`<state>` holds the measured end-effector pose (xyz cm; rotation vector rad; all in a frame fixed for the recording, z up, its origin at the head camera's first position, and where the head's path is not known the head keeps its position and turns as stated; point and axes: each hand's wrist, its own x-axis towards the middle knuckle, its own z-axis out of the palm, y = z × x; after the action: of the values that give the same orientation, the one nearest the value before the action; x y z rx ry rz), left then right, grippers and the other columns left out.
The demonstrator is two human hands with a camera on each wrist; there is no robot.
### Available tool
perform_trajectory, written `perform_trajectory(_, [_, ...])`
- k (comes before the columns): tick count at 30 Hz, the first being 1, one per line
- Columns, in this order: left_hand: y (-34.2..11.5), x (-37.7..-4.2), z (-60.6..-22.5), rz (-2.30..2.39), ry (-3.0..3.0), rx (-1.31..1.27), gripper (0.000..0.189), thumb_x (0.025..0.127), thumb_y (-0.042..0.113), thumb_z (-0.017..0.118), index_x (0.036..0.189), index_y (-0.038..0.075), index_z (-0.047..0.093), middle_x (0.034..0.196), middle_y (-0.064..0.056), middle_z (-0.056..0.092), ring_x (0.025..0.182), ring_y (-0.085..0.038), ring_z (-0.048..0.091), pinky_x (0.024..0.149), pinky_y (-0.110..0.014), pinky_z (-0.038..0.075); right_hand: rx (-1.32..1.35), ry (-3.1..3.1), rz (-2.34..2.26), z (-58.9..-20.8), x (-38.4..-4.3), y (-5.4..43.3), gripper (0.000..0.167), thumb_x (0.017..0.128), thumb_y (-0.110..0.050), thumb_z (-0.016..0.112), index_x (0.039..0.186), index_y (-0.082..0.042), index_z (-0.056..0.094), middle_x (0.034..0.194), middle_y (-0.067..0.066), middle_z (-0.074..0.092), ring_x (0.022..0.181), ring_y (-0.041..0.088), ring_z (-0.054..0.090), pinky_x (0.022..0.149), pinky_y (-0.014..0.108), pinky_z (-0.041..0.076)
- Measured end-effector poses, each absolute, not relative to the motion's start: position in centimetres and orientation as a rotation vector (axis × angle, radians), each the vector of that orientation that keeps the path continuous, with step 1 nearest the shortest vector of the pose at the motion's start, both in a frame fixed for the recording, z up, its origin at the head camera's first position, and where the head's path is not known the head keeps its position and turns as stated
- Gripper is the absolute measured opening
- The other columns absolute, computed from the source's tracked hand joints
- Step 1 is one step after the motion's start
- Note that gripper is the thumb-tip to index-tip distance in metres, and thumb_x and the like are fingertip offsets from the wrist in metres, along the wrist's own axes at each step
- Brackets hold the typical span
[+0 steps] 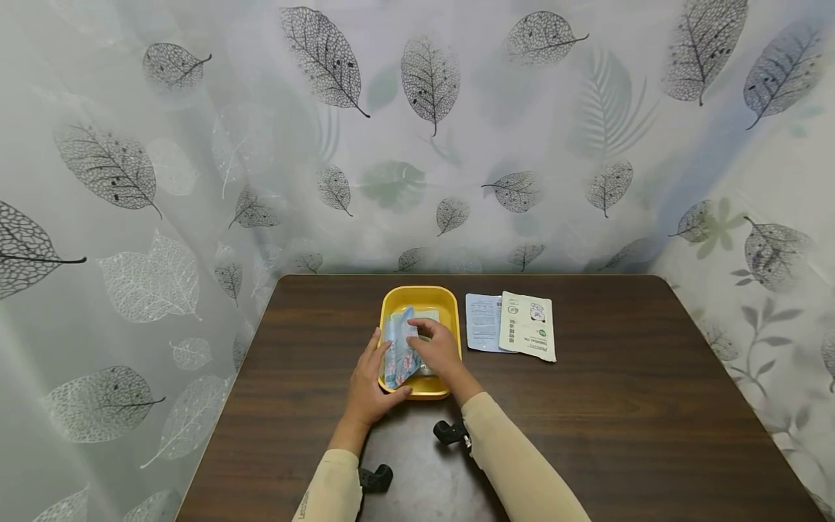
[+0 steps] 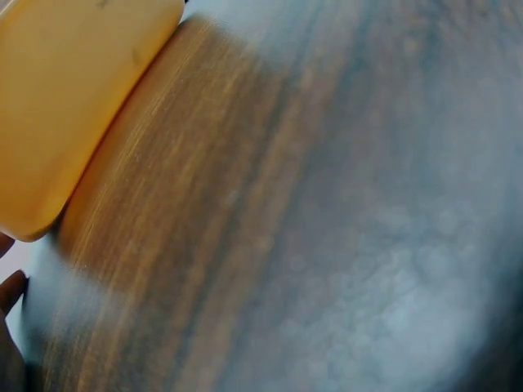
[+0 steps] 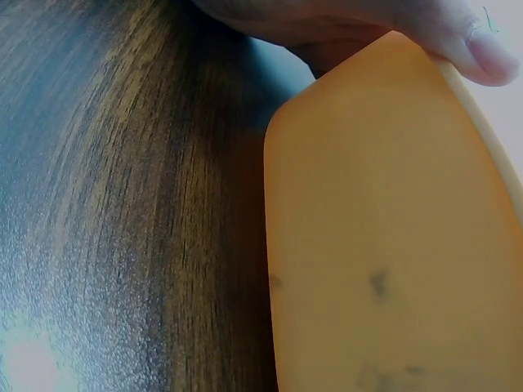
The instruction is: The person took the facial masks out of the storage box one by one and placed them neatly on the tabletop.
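My spread left hand point(image 1: 367, 388) likely steadied the tray point(image 1: 448, 312); my right hand point(image 1: 437, 351) pinched a packet point(image 1: 399, 351), perhaps guiding it

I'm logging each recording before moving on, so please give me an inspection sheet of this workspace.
Surface: dark wood-grain table, some glare near the front.
Job's things: yellow tray containing a blue floral packet; other packaging lies partly hidden beside it.
Clutter: right of the tray, a white packet overlaps a bluish packet.
Hands: left hand rests at the tray's left side, thumb at the near rim; right hand appears to pinch the floral packet.
Cables: nothing seen.
Surroundings: pale leaf-print sheeting behind and at both sides.
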<state>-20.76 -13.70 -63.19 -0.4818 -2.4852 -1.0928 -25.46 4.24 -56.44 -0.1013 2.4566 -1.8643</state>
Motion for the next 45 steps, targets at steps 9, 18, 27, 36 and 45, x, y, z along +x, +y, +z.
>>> perform_trajectory(9, [-13.6, -20.8, -63.5, -1.055, -2.474, -0.492, 0.089, 0.07, 0.047, 0.081, 0.144, 0.006, 0.054, 0.167, -0.012, 0.034, 0.14, -0.041, 0.049, 0.1, -0.063, 0.05, -0.201, 2.565, -1.586, -57.0, -25.4, 4.2, 0.044, 0.093, -0.024, 0.07, 0.134, -0.009, 0.067, 0.141, 0.011, 0.065, 0.132, 0.031, 0.058, 0.11, 0.05, 0.047])
perform_trajectory(18, [-13.8, -21.0, -63.5, -1.062, -2.466, -0.482, 0.09, 0.07, 0.05, 0.079, 0.145, 0.007, 0.054, 0.167, -0.011, 0.034, 0.139, -0.04, 0.05, 0.102, -0.063, 0.049, -0.104, 2.63, -1.608, -56.7, -25.5, 3.8, 0.048, 0.093, -0.022, 0.067, 0.139, -0.009, 0.064, 0.144, 0.013, 0.062, 0.132, 0.031, 0.059, 0.111, 0.051, 0.047])
perform_trajectory(27, [-13.8, -20.9, -63.4, -1.073, -2.46, -0.494, 0.091, 0.071, 0.052, 0.078, 0.145, 0.005, 0.054, 0.166, -0.012, 0.035, 0.14, -0.042, 0.049, 0.102, -0.065, 0.048, -0.065, 2.674, -1.721, -56.2, -24.9, 3.8, 0.049, 0.096, -0.022, 0.063, 0.144, -0.016, 0.06, 0.145, 0.011, 0.062, 0.121, 0.025, 0.063, 0.102, 0.048, 0.054])
perform_trajectory(36, [-13.7, -20.8, -63.5, -1.091, -2.489, -0.487, 0.092, 0.071, 0.053, 0.078, 0.146, 0.006, 0.053, 0.169, -0.007, 0.031, 0.144, -0.039, 0.046, 0.105, -0.064, 0.046, -0.032, 2.754, -1.922, -54.9, -24.6, 4.9, 0.046, 0.095, -0.017, 0.062, 0.14, -0.019, 0.064, 0.135, 0.01, 0.068, 0.094, 0.021, 0.067, 0.078, 0.034, 0.059])
perform_trajectory(45, [-14.0, -21.1, -63.5, -1.096, -2.432, -0.516, 0.094, 0.07, 0.059, 0.077, 0.143, 0.003, 0.055, 0.166, -0.011, 0.035, 0.141, -0.04, 0.048, 0.102, -0.064, 0.048, -0.028, 2.656, -2.259, -51.2, -25.4, 7.9, 0.046, 0.097, -0.011, 0.059, 0.143, -0.016, 0.061, 0.138, 0.015, 0.065, 0.095, 0.025, 0.07, 0.068, 0.017, 0.055])
